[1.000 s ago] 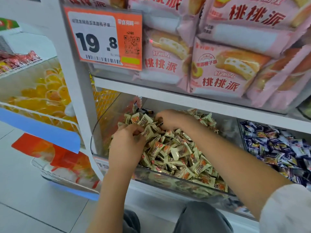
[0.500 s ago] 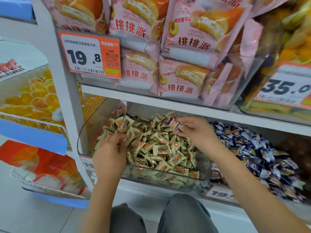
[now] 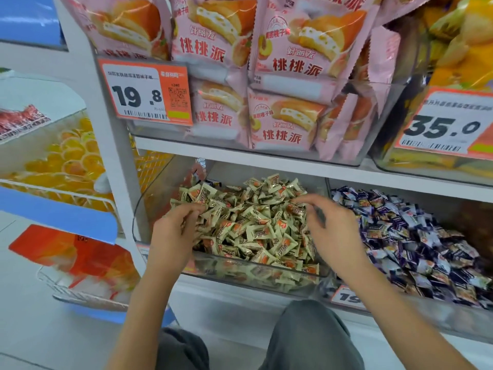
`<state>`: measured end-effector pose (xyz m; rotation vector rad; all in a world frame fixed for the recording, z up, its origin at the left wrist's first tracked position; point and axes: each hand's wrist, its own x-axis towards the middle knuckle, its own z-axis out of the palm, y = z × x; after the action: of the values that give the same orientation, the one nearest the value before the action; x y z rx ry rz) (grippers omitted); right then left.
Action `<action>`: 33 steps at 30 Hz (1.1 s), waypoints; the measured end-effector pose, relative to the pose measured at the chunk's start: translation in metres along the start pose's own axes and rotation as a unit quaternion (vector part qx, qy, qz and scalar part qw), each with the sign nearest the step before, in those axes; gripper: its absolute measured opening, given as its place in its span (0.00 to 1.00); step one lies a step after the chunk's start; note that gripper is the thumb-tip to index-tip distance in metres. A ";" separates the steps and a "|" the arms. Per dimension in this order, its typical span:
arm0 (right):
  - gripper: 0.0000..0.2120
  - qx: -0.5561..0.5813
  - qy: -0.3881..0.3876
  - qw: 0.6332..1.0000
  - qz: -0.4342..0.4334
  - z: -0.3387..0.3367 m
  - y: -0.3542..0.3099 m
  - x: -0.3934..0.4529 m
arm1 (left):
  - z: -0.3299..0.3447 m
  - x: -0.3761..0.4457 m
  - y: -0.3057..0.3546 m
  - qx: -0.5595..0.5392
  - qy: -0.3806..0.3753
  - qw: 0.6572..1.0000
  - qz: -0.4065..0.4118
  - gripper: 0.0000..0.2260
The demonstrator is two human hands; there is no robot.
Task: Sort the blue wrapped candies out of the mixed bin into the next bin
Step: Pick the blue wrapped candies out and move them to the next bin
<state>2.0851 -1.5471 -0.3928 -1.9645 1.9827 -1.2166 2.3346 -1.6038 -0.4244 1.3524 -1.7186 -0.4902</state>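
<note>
- The left hand [image 3: 170, 233] rests on the left part of the heap in the mixed bin [image 3: 256, 279], its grip narrow, fingers curled down into the beige wrapped candies [image 3: 250, 225]; whether it holds one I cannot tell.
- The right hand [image 3: 330, 228] hovers over the right edge of that heap, its grip loose and half wide, fingers bent and blurred, nothing seen between them.
- One blue wrapped candy [image 3: 213, 182] shows at the back left corner of the mixed bin.
- Just right of the mixed bin stands the next bin [image 3: 453, 311], heaped with blue wrapped candies [image 3: 416, 241]; the small print on both sorts of wrapper is too fine to read.
- A partly hidden orange tag [image 3: 346, 297] on the next bin's front shows "19".
- On the shelf above the mixed bin lie pink snack bags [image 3: 282, 124] printed "桃桃派", with a price tag [image 3: 145, 94] reading "19.8" and a QR code.
- Right of those bags, a second price tag [image 3: 442, 126] reads "35.0" on a bin of yellow packets [image 3: 458, 36].
- Below the mixed bin the person's grey-trousered knees [image 3: 312, 335] show.
</note>
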 end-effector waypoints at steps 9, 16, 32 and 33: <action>0.18 -0.093 -0.298 0.949 -0.039 0.164 -0.019 0.146 | 0.040 0.062 -0.015 0.242 -0.206 0.948 -0.008 0.20; 0.23 -0.116 -0.403 0.905 -0.073 0.222 -0.027 0.180 | 0.032 0.076 -0.008 0.343 -0.352 0.866 -0.091 0.26; 0.19 0.079 -0.406 0.909 0.049 0.200 -0.006 0.171 | 0.013 0.058 -0.017 0.248 -0.276 0.927 -0.060 0.22; 0.21 0.107 -0.403 0.906 0.068 0.195 -0.004 0.170 | 0.013 0.058 -0.017 0.242 -0.277 0.928 -0.060 0.22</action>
<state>2.1733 -1.7850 -0.4456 -1.7587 1.4436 -0.4242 2.3326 -1.6660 -0.4216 1.7960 -2.3371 -0.5785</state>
